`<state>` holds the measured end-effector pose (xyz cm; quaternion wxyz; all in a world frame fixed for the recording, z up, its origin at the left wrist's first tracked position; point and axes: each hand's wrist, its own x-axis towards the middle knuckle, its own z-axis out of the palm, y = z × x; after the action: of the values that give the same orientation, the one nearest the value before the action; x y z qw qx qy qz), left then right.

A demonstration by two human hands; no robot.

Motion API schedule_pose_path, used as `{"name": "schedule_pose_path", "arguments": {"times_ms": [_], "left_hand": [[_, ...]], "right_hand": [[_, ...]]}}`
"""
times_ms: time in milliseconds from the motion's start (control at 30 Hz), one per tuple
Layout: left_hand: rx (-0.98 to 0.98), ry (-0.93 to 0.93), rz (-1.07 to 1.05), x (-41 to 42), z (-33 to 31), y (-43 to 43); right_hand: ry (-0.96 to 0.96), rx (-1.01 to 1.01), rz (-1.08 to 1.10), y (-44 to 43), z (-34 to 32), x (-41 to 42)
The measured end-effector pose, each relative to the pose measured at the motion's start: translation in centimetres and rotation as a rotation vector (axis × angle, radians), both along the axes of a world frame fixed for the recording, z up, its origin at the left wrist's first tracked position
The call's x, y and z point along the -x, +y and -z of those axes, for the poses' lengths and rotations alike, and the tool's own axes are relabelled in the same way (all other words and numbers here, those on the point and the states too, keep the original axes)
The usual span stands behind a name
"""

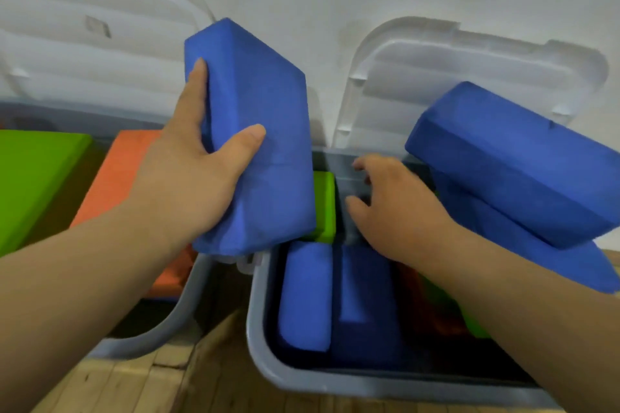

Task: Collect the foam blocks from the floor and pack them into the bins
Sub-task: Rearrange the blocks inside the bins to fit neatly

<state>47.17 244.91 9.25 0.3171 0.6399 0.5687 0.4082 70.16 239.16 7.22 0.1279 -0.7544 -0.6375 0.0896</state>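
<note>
The left hand (188, 178) grips a blue foam block (258, 144). The thumb lies across its broad face and the fingers (198, 84) wrap its far edge. It is held tilted above the gap between two grey bins. The right hand (399, 211) reaches into the right bin (260, 312). Its fingers are loosely curled and, as far as shows, hold nothing, poised over a dark slot toward the bin's twelve o'clock side.

Two upright blue blocks (305, 295) stand on edge at the bin's nine o'clock side, with a small green block (324, 204) just beyond them. At three o'clock, two stacked blue blocks (510, 161) lie aslant and rise above the rim. The left bin (188, 305) holds an orange block (114, 178) and a large green block (33, 178).

The right bin looks nearly full, so the main risk is crowding. If the held block is forced into a slot too narrow for it, it would likely ride proud of the rim and keep the lid (469, 70) from closing. The slanted stack sits just beside the right forearm, and a nudge could slide it out onto the floor (134, 386). The one-handed grip sits low on the held block, which might pivot and drop between the bins.
</note>
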Motion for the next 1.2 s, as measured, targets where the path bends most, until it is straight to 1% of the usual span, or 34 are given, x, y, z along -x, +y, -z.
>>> {"name": "schedule_pose_path", "arguments": {"times_ms": [67, 100, 200, 300, 367, 433, 500, 633, 700, 767, 800, 867, 1000, 1133, 1200], "left_hand": [[-0.038, 0.077, 0.038, -0.1, 0.2, 0.2], [-0.052, 0.083, 0.066, -0.3, 0.4, 0.3], [-0.062, 0.074, 0.142, -0.8, 1.1, 0.5], [-0.037, 0.049, 0.148, -1.0, 1.8, 0.9], [-0.015, 0.011, 0.117, -1.0, 2.3, 1.4], [0.017, -0.023, 0.088, -0.9, 2.7, 1.9], [0.038, -0.043, 0.077, -0.8, 3.0, 2.3], [0.025, -0.052, 0.081, -1.0, 3.4, 2.7], [0.031, -0.06, 0.091, -0.9, 3.6, 2.8], [0.032, -0.063, 0.097, -0.8, 3.7, 2.7], [0.028, -0.064, 0.1, -0.7, 3.7, 2.7], [0.027, -0.069, 0.093, -0.5, 3.8, 2.9], [0.054, -0.106, 0.075, -0.7, 4.0, 3.3], [0.064, -0.105, 0.078, -1.0, 4.1, 3.5], [0.076, -0.107, 0.066, -0.9, 4.1, 3.6]], "right_hand": [[0.006, 0.187, 0.006, 0.1, 2.8, 0.0], [0.013, 0.27, 0.026, 0.2, 4.3, -0.5], [-0.008, 0.486, 0.113, 1.1, 8.8, -2.3], [-0.069, 0.629, 0.19, 2.5, 13.2, -3.8], [-0.065, 0.682, 0.242, 3.7, 16.0, -4.6], [-0.072, 0.693, 0.247, 4.5, 18.7, -5.2], [-0.08, 0.687, 0.223, 5.2, 21.0, -5.3], [-0.025, 0.659, 0.17, 6.9, 25.2, -6.5], [-0.018, 0.657, 0.131, 7.5, 25.8, -7.6], [0.058, 0.674, 0.141, 7.4, 25.1, -8.1], [0.114, 0.669, 0.158, 7.2, 24.8, -8.2], [0.169, 0.646, 0.183, 7.0, 24.8, -8.4], [0.145, 0.635, 0.182, 6.8, 23.6, -8.0], [0.116, 0.65, 0.195, 7.3, 19.5, -7.9], [0.068, 0.68, 0.17, 7.7, 17.5, -7.7]]}}
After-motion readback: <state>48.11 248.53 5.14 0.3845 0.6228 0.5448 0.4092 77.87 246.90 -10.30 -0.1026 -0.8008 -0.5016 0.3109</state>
